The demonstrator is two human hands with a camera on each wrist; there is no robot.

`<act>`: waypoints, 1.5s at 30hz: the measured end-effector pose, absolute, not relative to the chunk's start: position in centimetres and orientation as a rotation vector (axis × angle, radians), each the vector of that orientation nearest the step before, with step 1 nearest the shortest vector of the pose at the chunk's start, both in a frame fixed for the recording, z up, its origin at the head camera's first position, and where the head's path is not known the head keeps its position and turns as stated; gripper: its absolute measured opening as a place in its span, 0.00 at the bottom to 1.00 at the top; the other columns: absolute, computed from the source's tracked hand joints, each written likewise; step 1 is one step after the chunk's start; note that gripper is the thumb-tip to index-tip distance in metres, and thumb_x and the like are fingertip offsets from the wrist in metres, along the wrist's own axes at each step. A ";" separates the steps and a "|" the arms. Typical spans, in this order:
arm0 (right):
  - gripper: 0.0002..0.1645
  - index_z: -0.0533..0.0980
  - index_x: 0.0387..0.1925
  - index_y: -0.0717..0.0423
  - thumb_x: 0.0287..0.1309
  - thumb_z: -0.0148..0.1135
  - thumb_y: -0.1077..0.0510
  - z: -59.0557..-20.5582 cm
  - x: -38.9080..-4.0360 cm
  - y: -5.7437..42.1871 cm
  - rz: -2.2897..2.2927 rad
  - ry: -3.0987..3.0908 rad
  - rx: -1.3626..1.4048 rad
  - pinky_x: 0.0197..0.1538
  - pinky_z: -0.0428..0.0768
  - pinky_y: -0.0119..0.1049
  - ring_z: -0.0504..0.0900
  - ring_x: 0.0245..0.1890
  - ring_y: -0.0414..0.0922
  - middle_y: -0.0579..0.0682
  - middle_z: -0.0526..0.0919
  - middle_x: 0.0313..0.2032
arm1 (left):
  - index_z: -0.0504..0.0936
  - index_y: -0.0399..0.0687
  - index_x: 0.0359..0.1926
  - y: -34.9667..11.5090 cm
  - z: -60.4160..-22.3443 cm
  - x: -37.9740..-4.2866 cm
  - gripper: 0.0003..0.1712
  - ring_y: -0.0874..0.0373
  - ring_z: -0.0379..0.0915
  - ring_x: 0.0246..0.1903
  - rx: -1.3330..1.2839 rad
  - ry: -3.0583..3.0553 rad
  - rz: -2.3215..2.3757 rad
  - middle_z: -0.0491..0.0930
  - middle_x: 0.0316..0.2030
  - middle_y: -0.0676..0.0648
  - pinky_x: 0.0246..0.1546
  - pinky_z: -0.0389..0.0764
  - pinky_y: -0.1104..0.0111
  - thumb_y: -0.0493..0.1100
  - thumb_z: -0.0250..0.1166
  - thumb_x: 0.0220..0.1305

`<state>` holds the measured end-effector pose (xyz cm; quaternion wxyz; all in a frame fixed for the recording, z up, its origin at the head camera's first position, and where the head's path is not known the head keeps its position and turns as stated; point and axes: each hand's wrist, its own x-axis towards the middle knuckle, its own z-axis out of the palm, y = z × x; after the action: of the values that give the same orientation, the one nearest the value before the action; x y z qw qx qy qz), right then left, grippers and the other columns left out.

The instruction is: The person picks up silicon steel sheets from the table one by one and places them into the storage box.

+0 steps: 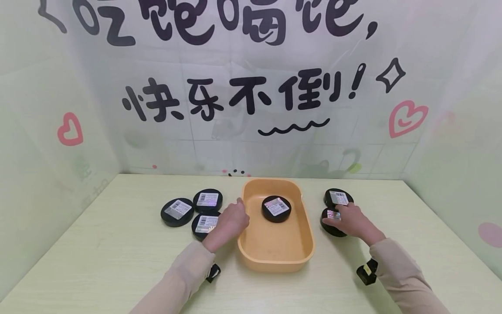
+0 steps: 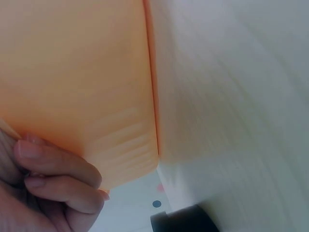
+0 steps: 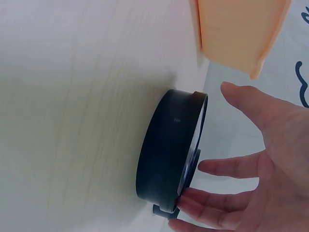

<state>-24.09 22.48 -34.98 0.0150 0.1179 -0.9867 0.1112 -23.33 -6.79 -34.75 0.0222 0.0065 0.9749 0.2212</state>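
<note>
An orange plastic tub (image 1: 274, 246) stands mid-table, with one flat, round black container (image 1: 276, 209) inside, its label up. My left hand (image 1: 233, 219) is at the tub's left rim, with curled fingers (image 2: 63, 166) against the outer wall in the left wrist view; it grips the rim. On the right, my right hand (image 1: 353, 220) reaches over the nearer of two black containers (image 1: 328, 227). In the right wrist view its thumb and fingers are spread, with fingertips right at the top edge of that container (image 3: 166, 145). The other container (image 1: 338, 197) lies just behind.
Left of the tub lie three more labelled black containers, one far left (image 1: 177, 212), one behind (image 1: 208, 200) and one partly hidden by my left hand (image 1: 204, 225). A printed cloth wall (image 1: 219, 148) closes the table's back edge, with side walls left and right.
</note>
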 end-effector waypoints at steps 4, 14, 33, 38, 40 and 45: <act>0.38 0.69 0.42 0.77 0.47 0.62 0.44 -35.0 -24.0 22.3 0.365 -3.105 0.299 0.41 0.70 0.56 0.67 0.39 0.67 0.75 0.69 0.38 | 0.58 0.27 0.60 -6.8 -34.7 -23.3 0.31 0.53 0.69 0.21 0.027 3.015 0.693 0.74 0.29 0.36 0.18 0.70 0.66 0.36 0.54 0.56; 0.44 0.65 0.45 0.80 0.41 0.66 0.45 -35.2 -24.2 22.1 0.351 -3.117 0.276 0.40 0.71 0.56 0.68 0.37 0.67 0.77 0.67 0.36 | 0.59 0.27 0.58 -6.8 -34.8 -23.3 0.29 0.53 0.68 0.20 0.016 3.013 0.705 0.73 0.27 0.37 0.18 0.70 0.66 0.36 0.54 0.56; 0.50 0.62 0.49 0.78 0.37 0.68 0.41 -35.8 -24.5 22.7 0.418 -3.146 0.345 0.44 0.71 0.54 0.70 0.41 0.67 0.78 0.68 0.40 | 0.60 0.26 0.58 -6.9 -34.8 -23.4 0.29 0.53 0.68 0.21 0.028 3.021 0.716 0.73 0.27 0.37 0.18 0.70 0.66 0.35 0.54 0.55; 0.51 0.61 0.49 0.79 0.35 0.70 0.44 -35.6 -24.5 22.6 0.404 -3.170 0.351 0.44 0.71 0.54 0.70 0.42 0.66 0.77 0.68 0.40 | 0.61 0.26 0.57 -6.8 -34.8 -23.4 0.28 0.53 0.68 0.21 0.019 3.023 0.721 0.72 0.26 0.38 0.18 0.70 0.66 0.35 0.54 0.55; 0.51 0.61 0.49 0.79 0.34 0.71 0.45 -35.6 -24.5 22.6 0.408 -3.177 0.354 0.44 0.71 0.54 0.70 0.42 0.66 0.77 0.68 0.40 | 0.61 0.27 0.57 -6.8 -34.8 -23.4 0.28 0.53 0.68 0.21 0.018 3.022 0.720 0.73 0.26 0.38 0.18 0.70 0.67 0.35 0.54 0.55; 0.50 0.61 0.48 0.79 0.33 0.71 0.46 -35.6 -24.5 22.5 0.419 -3.194 0.332 0.44 0.71 0.53 0.71 0.40 0.64 0.74 0.70 0.39 | 0.59 0.26 0.59 -6.8 -34.8 -23.3 0.30 0.52 0.69 0.22 0.034 3.035 0.696 0.74 0.29 0.35 0.19 0.71 0.65 0.36 0.54 0.55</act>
<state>-24.53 22.52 -35.63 -0.0485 0.1024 -0.9851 0.1294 -23.27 -6.83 -34.81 0.0137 0.0110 0.9746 0.2234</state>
